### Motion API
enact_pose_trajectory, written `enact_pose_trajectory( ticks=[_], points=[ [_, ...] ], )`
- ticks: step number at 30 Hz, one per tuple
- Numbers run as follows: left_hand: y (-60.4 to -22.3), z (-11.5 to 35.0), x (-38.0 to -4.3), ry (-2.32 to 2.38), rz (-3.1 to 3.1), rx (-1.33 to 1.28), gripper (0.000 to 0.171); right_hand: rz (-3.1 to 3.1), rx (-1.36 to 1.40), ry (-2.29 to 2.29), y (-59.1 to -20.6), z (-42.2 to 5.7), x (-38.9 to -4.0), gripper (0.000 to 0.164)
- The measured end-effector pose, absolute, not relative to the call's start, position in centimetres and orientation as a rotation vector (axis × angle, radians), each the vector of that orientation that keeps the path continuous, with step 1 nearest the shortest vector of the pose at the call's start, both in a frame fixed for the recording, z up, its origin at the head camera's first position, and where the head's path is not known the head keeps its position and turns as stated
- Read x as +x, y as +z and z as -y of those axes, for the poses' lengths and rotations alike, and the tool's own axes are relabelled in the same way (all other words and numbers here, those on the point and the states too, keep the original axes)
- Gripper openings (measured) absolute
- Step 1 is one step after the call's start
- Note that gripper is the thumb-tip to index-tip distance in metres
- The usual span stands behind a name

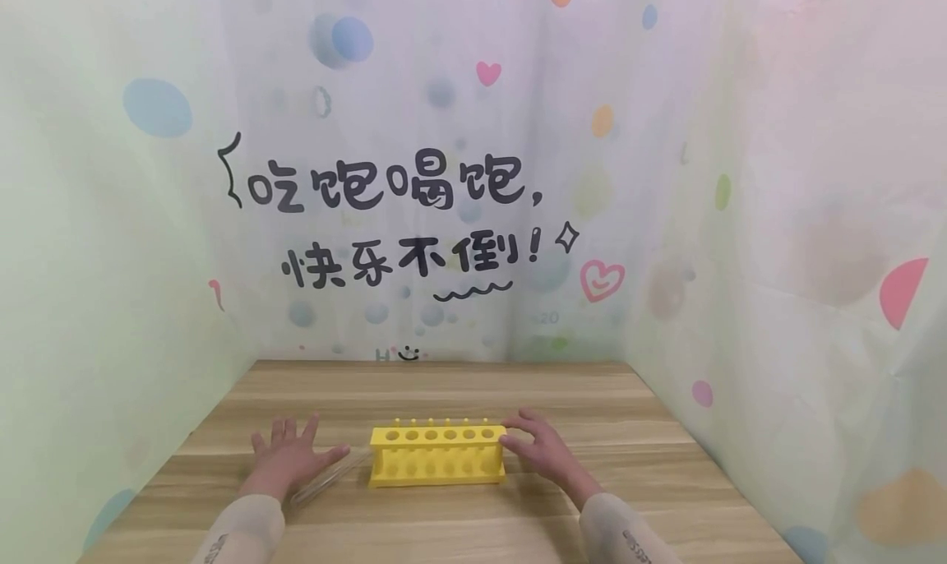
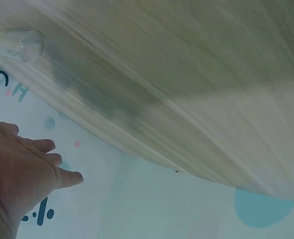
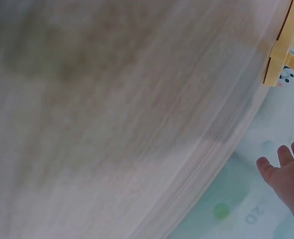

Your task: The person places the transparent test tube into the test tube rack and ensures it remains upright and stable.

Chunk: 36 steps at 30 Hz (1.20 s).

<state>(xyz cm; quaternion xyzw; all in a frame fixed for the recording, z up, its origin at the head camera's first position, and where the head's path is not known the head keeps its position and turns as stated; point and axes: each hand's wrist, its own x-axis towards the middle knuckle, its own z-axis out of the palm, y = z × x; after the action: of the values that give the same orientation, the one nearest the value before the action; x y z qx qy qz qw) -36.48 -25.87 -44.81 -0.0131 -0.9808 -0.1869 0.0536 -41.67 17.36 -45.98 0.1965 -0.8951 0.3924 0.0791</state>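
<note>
A yellow test tube rack [image 1: 436, 457] with a row of round holes and several short pegs stands on the table. Beside its left end lies clear glassware [image 1: 325, 480], long and thin like a test tube; its round end [image 2: 31, 47] shows in the left wrist view. My left hand [image 1: 290, 459] is spread with straight fingers near the glassware, holding nothing. At the rack's right end is my right hand [image 1: 546, 449], fingers extended and thumb close to the rack's corner. Whether it touches the rack is unclear. In the right wrist view only part of the rack [image 3: 281, 47] appears.
The wood-grain table [image 1: 436, 519] reaches back to a patterned curtain [image 1: 436, 120] with printed writing. Similar curtain walls [image 1: 799, 243] close in on the left and right sides.
</note>
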Motion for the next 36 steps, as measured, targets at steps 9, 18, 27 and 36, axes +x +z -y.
enact_pose_trajectory(
  ticks=[9, 18, 27, 36],
  points=[
    [-44.8, 25.5, -36.4, -0.633, 2.982, -0.030, 0.109, 2.682, 0.577, 1.205, -46.1, -17.3, -41.4, 0.042],
    [-44.3, 24.9, -36.1, -0.652, 2.938, -0.048, 0.102, 2.678, 0.591, 1.185, -46.1, -17.3, -41.5, 0.041],
    [-44.7, 24.5, -36.6, -0.679, 2.928, -0.068, 0.095, 2.661, 0.593, 1.221, -46.3, -17.5, -41.5, 0.042],
    [-44.7, 24.4, -36.9, -0.673, 2.899, -0.091, 0.096, 2.662, 0.590, 1.225, -46.4, -17.4, -41.6, 0.047]
  ],
)
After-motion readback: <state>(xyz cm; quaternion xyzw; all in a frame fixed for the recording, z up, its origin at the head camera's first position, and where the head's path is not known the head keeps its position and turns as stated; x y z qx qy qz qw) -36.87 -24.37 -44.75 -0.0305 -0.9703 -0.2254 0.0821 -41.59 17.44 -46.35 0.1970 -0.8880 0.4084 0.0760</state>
